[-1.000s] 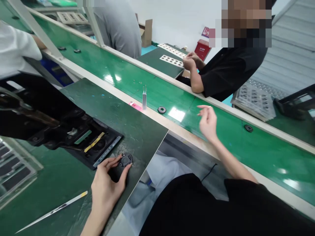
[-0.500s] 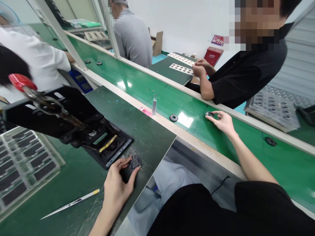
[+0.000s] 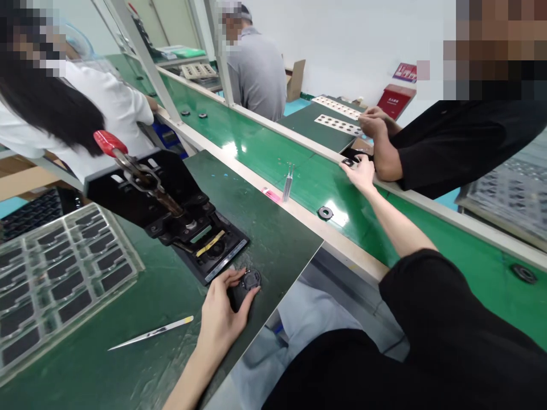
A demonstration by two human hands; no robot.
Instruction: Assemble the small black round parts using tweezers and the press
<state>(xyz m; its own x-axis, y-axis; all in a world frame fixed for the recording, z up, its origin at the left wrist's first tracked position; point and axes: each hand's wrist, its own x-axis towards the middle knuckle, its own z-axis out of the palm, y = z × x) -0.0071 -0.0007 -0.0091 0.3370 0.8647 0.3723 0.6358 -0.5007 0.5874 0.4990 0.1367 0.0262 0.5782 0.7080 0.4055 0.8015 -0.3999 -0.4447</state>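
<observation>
My left hand [image 3: 231, 299] grips a round black part [image 3: 251, 279] between thumb and fingers, low over the green worktable near its edge. Just beyond it stands a black clamp fixture [image 3: 188, 222] with a red-tipped lever and a yellow strip on its base. My right hand [image 3: 362, 172] reaches across the conveyor to its far rail, pinching a small black ring-shaped part [image 3: 349, 163]. Another black ring [image 3: 325, 213] lies on the belt, closer to me than that hand. Tweezers [image 3: 151, 333] rest on the table, left of my left forearm.
A clear tray [image 3: 139, 267] of dark pieces sits at the left. The green conveyor belt [image 3: 273, 154] runs between pale rails, with one more black ring [image 3: 523, 273] at right. Thin metal rods [image 3: 288, 187] stand on the near rail. Co-workers sit left and across; one's hands [image 3: 378, 125] are near mine.
My right hand has moved with its ring-shaped part across the belt to the far rail. My left hand keeps its hold on the round part. The view has shifted left.
</observation>
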